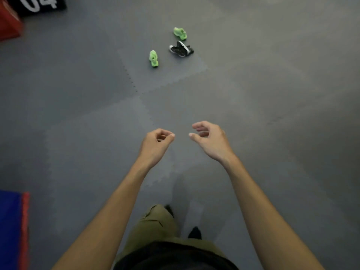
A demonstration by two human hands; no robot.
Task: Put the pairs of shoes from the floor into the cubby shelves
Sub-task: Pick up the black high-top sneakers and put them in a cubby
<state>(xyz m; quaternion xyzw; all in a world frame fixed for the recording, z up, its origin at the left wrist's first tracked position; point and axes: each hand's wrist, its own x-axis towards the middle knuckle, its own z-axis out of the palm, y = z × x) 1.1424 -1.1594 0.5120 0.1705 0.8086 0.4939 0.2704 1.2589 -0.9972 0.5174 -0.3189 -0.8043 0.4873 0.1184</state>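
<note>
Far ahead on the grey floor lie two bright green shoes, one [153, 58] nearer and to the left, the other [180, 33] farther and to the right. Between them sit black shoes with white trim [181, 49], bunched together. My left hand [155, 143] is held out at waist height, fingers curled loosely with nothing in them. My right hand [209, 140] hangs beside it with fingers apart and empty. Both hands are well short of the shoes. No cubby shelf is in view.
Grey interlocking foam mats [253, 114] cover the floor. A red box [9, 26] and a black panel with white digits [39, 4] stand at the top left. A blue and red block [13, 227] sits at the lower left. My legs and dark shoes [194, 232] show below.
</note>
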